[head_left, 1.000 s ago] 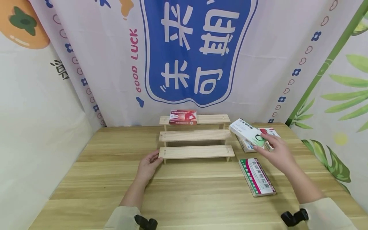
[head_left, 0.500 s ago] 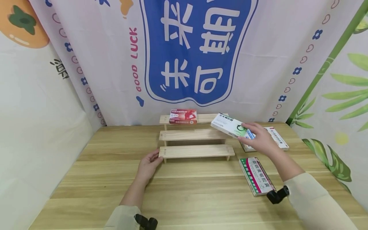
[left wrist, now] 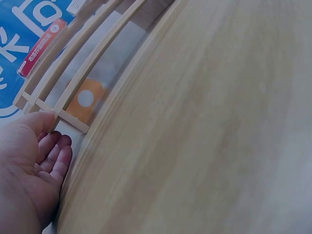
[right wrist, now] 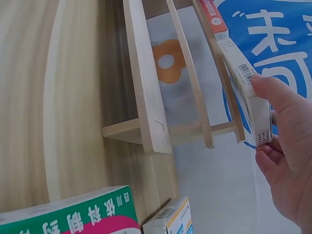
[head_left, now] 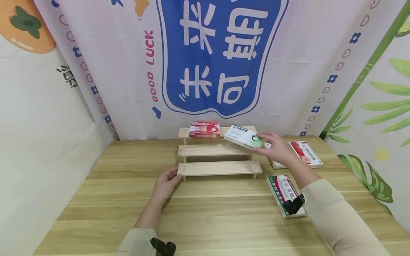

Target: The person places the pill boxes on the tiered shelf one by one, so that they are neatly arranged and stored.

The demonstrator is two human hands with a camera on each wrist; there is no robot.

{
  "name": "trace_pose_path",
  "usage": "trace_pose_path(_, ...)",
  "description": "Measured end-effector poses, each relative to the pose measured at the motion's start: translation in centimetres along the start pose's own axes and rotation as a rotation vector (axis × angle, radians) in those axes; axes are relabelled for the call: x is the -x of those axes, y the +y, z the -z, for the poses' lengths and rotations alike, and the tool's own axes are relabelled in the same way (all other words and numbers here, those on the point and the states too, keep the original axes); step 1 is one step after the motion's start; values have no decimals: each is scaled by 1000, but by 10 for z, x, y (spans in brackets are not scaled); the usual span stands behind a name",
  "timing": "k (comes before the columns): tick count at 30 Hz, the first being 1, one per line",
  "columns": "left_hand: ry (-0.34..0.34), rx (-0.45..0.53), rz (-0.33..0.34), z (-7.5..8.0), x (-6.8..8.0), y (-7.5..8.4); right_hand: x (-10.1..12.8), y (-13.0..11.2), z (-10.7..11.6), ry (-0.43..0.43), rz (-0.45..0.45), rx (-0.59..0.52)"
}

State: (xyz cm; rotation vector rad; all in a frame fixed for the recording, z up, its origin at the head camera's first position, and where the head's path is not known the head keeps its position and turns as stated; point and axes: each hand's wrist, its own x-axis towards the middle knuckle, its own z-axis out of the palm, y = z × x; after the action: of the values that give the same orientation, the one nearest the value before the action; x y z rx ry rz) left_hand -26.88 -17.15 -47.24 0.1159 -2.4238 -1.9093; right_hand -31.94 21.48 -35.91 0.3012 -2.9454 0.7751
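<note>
In the head view my right hand [head_left: 272,147] pinches the end of a white and green medicine box [head_left: 242,137] over the right side of a three-tier wooden stand [head_left: 221,168]. The right wrist view shows that box [right wrist: 243,80] beside the top tier, thumb [right wrist: 275,90] on one side and fingers beneath; whether it touches the tier is unclear. A red medicine box [head_left: 204,129] lies on the top tier's left part. At the stand's left end my left hand [head_left: 164,185] holds the lowest tier, its thumb [left wrist: 41,122] against the wood and its fingers curled.
Right of the stand lie a red and white medicine box [head_left: 305,154] and another box [head_left: 277,164], partly hidden by my right hand. Nearer stands a green, pink and white box [head_left: 283,195], partly covered by my sleeve. A printed cloth [head_left: 128,71] hangs behind the wooden table [head_left: 208,220].
My right hand has carried the white and green box leftward from above the boxes at right to the stand's top tier. The left hand has stayed at the stand's left end.
</note>
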Motion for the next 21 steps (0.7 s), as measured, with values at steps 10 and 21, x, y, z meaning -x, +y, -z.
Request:
trace_pose_path(10, -7, -15, -5, 0, 1, 0, -14, -6, -2, -57, 19, -114)
trace_pose_path(21, 0, -6, -7, 0, 0, -2, -24, -7, -10, 35, 33, -222)
